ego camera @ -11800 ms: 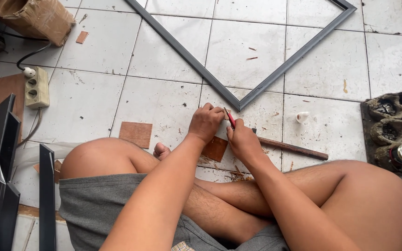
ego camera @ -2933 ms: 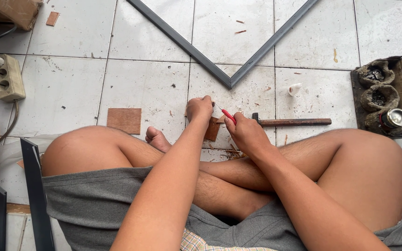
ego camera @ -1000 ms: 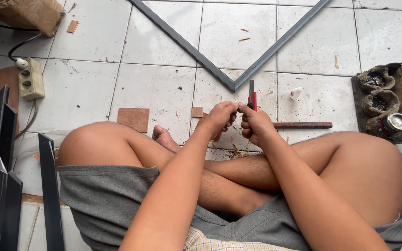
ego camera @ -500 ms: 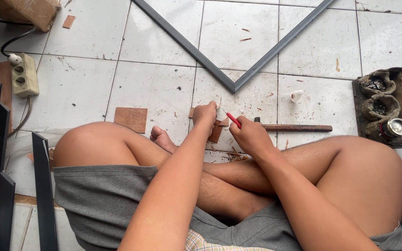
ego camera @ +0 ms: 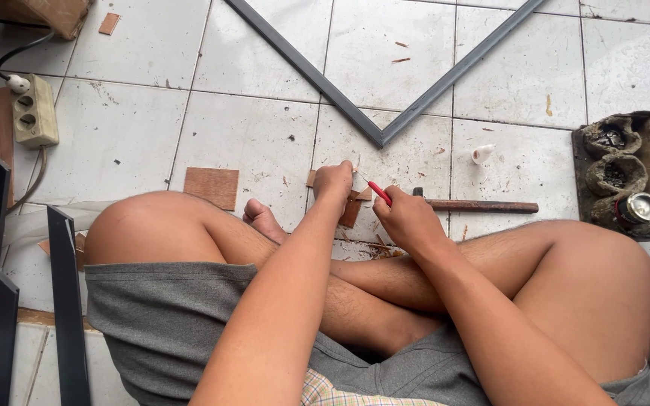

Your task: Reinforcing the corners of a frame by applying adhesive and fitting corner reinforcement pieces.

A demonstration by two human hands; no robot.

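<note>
thin red-handled knife (ego camera: 378,192) in right hand (ego camera: 408,219), flat brown wood piece (ego camera: 350,211) under left hand (ego camera: 334,183)

A: What colour is the cutter (ego camera: 380,194) in the right hand (ego camera: 408,220)?
B: Red. The wood piece (ego camera: 350,211) by the left hand (ego camera: 333,183) is brown.
A: And the floor (ego camera: 250,135)?
B: White tiles with brown specks. The frame (ego camera: 385,135) is dark grey, the shorts (ego camera: 167,331) grey, the shirt (ego camera: 340,395) checked.
</note>
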